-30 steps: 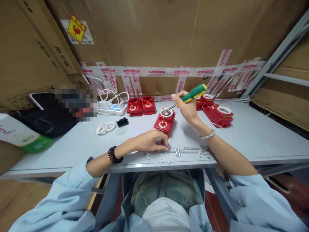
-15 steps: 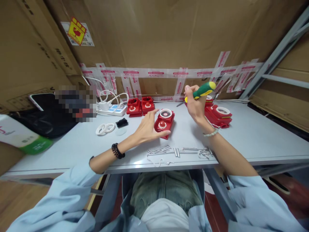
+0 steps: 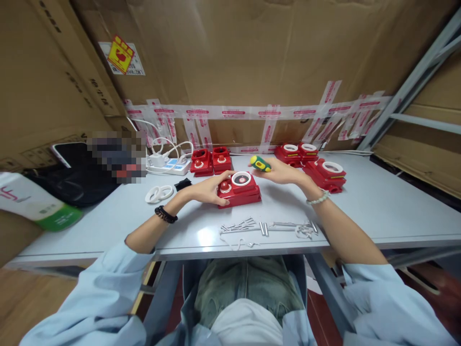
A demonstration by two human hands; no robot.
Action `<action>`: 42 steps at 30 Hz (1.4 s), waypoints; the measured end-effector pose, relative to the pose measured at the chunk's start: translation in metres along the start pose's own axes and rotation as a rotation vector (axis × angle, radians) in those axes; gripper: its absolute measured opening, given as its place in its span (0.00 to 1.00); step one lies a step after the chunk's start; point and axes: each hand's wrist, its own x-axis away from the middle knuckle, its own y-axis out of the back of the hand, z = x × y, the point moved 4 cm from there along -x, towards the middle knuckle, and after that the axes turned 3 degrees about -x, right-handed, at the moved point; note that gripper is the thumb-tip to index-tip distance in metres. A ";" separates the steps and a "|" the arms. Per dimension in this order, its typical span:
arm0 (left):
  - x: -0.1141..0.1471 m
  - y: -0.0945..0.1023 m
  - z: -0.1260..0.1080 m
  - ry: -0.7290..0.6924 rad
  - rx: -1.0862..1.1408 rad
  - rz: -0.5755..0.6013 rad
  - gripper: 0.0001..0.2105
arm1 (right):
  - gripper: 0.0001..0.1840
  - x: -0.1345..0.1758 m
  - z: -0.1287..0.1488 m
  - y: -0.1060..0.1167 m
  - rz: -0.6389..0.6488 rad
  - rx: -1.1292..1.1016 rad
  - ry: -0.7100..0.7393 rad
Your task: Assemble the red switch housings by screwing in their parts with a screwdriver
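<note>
A red housing (image 3: 242,198) with a white ring and a small red dome lies sideways on the table in front of me. My left hand (image 3: 209,190) grips its left end, thumb at the near side and fingers over the far side. Just beyond its right end, my right hand (image 3: 281,171) is closed round a screwdriver (image 3: 260,164) with a green and yellow handle. The screwdriver's handle end faces me; its shaft is hidden. Nearer the table edge lie several screws (image 3: 239,224), two short metal pins (image 3: 264,228) and some white string (image 3: 305,231).
Two red housings (image 3: 201,162) stand at the back left beside a power strip (image 3: 169,166). More red housings with white rings (image 3: 326,175) sit on the right. White rings (image 3: 159,193) and a black piece (image 3: 182,184) lie left. Cardboard (image 3: 230,62) walls the back.
The housing has turned from lengthwise to sideways, and my left hand has closed on its end. My right hand has moved left with the screwdriver, whose handle now points toward me.
</note>
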 end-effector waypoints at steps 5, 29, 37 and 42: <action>0.000 0.000 -0.005 -0.010 -0.023 -0.070 0.35 | 0.18 0.000 0.008 -0.012 0.062 -0.017 0.030; -0.005 0.012 -0.016 -0.181 -0.029 -0.573 0.43 | 0.27 0.007 0.022 0.013 -0.353 -0.800 -0.255; -0.012 -0.009 -0.018 -0.191 -0.144 -0.398 0.16 | 0.17 0.010 0.011 0.047 -0.666 -1.010 -0.236; -0.016 -0.013 -0.023 -0.170 -0.049 -0.419 0.12 | 0.16 0.010 0.011 0.044 -0.654 -1.016 -0.231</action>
